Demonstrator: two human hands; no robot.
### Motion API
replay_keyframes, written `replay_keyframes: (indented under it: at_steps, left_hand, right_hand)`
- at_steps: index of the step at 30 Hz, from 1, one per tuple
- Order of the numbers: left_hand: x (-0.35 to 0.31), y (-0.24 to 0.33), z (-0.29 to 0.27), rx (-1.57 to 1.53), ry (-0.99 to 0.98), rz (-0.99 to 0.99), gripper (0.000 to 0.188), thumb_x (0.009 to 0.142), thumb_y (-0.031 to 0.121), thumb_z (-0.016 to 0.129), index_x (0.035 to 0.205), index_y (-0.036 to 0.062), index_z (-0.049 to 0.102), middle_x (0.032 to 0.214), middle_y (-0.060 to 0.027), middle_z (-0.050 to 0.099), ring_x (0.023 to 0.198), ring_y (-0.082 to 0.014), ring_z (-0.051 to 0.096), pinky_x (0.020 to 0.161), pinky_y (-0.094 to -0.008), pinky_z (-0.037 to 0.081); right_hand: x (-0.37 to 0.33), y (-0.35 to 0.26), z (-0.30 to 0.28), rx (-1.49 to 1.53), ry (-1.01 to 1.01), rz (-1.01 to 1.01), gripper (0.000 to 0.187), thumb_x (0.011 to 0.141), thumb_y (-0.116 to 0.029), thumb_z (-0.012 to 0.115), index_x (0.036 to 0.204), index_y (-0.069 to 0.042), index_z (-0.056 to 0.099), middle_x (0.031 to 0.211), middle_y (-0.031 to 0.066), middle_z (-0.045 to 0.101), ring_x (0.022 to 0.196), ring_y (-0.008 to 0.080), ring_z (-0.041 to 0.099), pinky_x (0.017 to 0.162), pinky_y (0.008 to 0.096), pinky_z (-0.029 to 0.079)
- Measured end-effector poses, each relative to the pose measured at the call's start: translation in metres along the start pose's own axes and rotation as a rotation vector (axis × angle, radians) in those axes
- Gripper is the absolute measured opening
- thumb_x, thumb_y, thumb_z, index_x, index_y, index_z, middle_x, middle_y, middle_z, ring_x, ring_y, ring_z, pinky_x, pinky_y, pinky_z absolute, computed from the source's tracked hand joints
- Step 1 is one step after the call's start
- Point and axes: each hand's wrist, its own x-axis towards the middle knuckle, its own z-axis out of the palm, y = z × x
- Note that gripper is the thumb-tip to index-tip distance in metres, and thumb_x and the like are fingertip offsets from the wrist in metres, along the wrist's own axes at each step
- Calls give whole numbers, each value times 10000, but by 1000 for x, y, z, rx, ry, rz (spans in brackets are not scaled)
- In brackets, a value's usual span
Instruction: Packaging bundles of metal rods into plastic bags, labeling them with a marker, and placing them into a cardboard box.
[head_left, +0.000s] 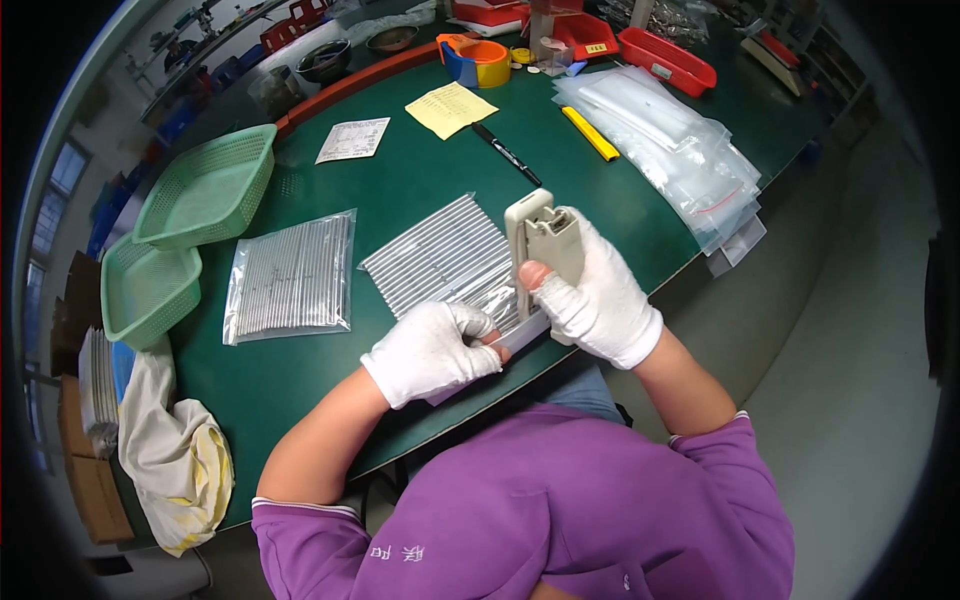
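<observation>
Plainly, hands (pixel 435 352) (pixel 605 300) grip packet (pixel 440 255) (left) and beige device (pixel 556 245) (right); yellow note (pixel 450 110) bears writing.

1. The gloved left hand (pixel 435 352) is pinching above the desk (pixel 275 400), near its edge.
2. The gloved right hand (pixel 598 295) is gripping by that edge, thumb tip bare.
3. Both forearms (pixel 325 435) are angling inward.

Beige tool (pixel 556 245) partly hidden by the right hand (pixel 608 305)
Writing on the yellow note (pixel 450 109) is illegibly small; the lower edge cuts off the purple shirt (pixel 530 480).
</observation>
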Motion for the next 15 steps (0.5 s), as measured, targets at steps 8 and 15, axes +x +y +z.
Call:
replay_keyframes:
  at_steps: [8,15]
  left_hand:
    - [0,-2,-1,-47,-1,2,194,774,214,667,824,27,673,619,-45,591,538,-95,533,529,-259,456]
    - [0,-2,-1,-18,11,43,195,779,212,658,818,21,670,579,-44,569,495,-96,523,491,-258,449]
  right_hand:
    - [2,8,4,-3,-7,67,485,813,-349,654,1102,3,485,922,160,617,849,282,626,755,341,486]
    - [9,10,4,-16,21,30,488,811,-374,648,1089,1,504,915,173,624,850,302,629,748,345,489]
